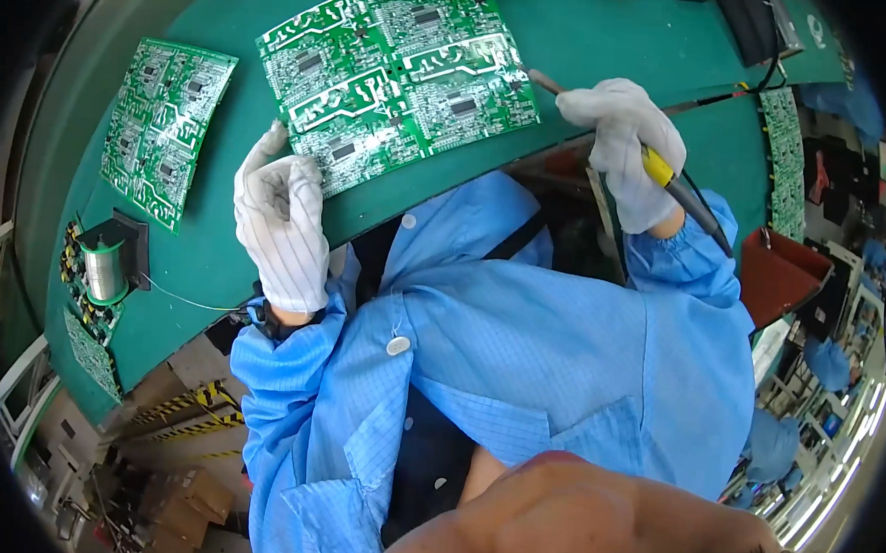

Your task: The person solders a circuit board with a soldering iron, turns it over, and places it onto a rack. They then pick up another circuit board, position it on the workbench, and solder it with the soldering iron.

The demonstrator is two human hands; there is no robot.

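My left hand (284, 218), in a white striped glove, is at the lower left edge of a large green circuit board panel (442, 106). Its index finger reaches up along that edge while the other fingers are curled in; what they hold is hidden. A thin solder wire (191, 300) runs toward my left wrist from a spool (106, 271). To the right of the panel, my gloved right hand (625, 146) grips a soldering iron (659, 168) with a yellow and black handle. The iron's tip points left, near the panel's right edge.
A second green board panel (165, 127) lies to the left on the green table (230, 235). More boards (88, 353) lie near the spool. A reddish-brown box (783, 279) and another board (785, 159) are at the right. Dark equipment (747, 27) stands at the upper right.
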